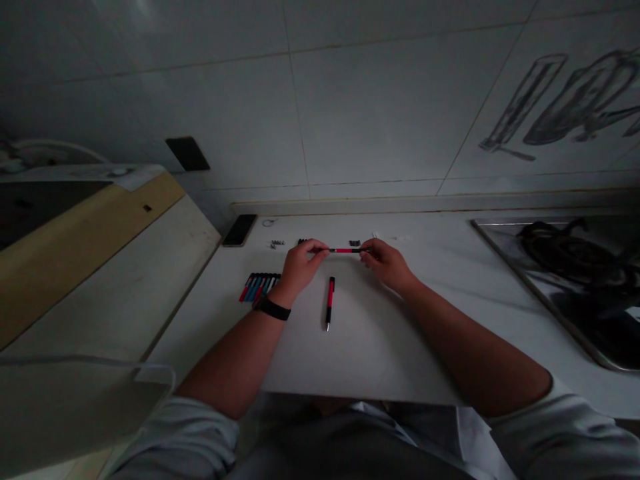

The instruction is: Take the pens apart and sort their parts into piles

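Note:
Both my hands hold one red and black pen [345, 251] level above the white counter [370, 333]. My left hand [300, 264] pinches its left end, and a black band sits on that wrist. My right hand [386, 261] pinches its right end. A second red and black pen [329, 303] lies on the counter just below, between my hands. To the left of my left hand lies a row of several red, blue and black pens [260, 287].
Small dark pen parts [277, 244] and another small pile [355, 243] lie behind my hands. A phone [239, 230] rests at the counter's back left corner. A gas hob [575, 273] fills the right side. A tiled wall stands behind.

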{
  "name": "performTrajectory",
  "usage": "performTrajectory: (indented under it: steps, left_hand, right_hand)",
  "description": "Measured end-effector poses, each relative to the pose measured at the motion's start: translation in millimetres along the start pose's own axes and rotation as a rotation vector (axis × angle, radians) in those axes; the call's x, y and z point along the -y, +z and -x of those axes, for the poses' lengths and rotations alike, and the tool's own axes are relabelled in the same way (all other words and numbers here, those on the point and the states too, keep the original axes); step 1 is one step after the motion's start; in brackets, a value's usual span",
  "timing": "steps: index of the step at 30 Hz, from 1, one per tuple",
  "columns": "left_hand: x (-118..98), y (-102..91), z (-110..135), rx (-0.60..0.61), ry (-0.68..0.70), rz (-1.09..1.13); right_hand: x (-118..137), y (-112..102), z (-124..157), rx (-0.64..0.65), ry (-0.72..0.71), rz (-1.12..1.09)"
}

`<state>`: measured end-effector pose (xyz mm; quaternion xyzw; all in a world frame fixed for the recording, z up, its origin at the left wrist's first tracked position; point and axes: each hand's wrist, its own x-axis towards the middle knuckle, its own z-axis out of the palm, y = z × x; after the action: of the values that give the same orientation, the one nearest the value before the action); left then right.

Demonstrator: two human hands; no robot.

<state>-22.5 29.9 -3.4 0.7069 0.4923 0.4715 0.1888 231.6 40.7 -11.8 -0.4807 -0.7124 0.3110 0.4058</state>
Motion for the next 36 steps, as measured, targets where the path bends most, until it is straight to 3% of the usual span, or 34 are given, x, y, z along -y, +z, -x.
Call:
performTrajectory:
  steps: [18, 29, 36]
  left_hand:
    - [4.8, -0.3, 0.0, -0.014, 0.028, 0.002]
    - [6.8, 0.6, -0.2, 0.021, 0.049, -0.018]
    - [8.9, 1.0, 0.1, 0.036, 0.051, -0.031]
  right_hand:
    - [2.0, 3.0, -0.8, 0.087, 0.172, -0.187]
    - [1.6, 2.5, -0.2, 0.240, 0.263, -0.231]
    - [-0.3, 6.3, -0.4, 0.267, 0.289, -0.257]
